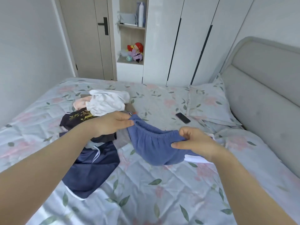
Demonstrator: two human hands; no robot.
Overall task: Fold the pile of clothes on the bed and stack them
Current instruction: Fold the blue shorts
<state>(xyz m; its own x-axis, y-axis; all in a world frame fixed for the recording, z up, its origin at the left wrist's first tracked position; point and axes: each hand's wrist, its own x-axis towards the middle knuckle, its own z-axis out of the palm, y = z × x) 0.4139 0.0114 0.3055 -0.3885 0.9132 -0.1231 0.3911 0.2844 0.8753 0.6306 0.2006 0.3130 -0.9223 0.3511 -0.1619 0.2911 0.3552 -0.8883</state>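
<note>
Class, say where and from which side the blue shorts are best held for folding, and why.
Probably the gathered waistband, one end per hand, from its near side, as the left hand and right hand pinch it: held so, the blue shorts hang spread below it.

Bare forearms [48,159] end in a bare left grip [112,124] and right grip [196,143].

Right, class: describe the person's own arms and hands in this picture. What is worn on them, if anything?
The left arm and right arm are bare as far as the frame shows: no sleeves, cuffs or gloves. The left hand and right hand carry no visible ring; neither wrist bears a watch, bracelet or band.
</note>
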